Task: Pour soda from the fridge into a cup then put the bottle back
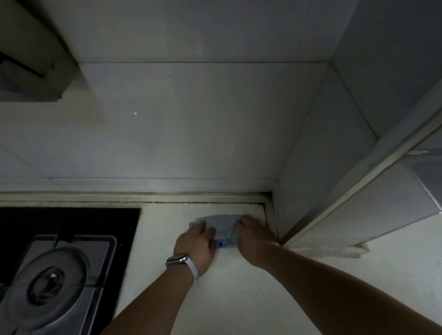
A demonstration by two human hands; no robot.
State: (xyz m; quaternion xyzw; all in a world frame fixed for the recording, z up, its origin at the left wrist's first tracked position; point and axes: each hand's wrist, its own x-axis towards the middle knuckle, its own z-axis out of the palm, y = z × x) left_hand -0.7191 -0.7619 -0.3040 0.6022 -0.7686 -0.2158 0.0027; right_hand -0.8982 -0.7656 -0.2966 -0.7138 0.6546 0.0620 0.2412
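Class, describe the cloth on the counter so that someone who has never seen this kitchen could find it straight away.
Start at the black gas hob on the left, then move right along the pale countertop to the back corner where the tiled walls meet. There a blue-grey cloth lies flat under the left hand and right hand. It is the only soft, coloured thing on that counter.

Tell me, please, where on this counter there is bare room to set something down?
The widest bare patch is the countertop between the two forearms, nearer the person than the grey cloth. Another lies right of the right hand, below the tiled ledge. The back corner is crowded: the left hand and the right rest on the cloth. The stove fills the left.
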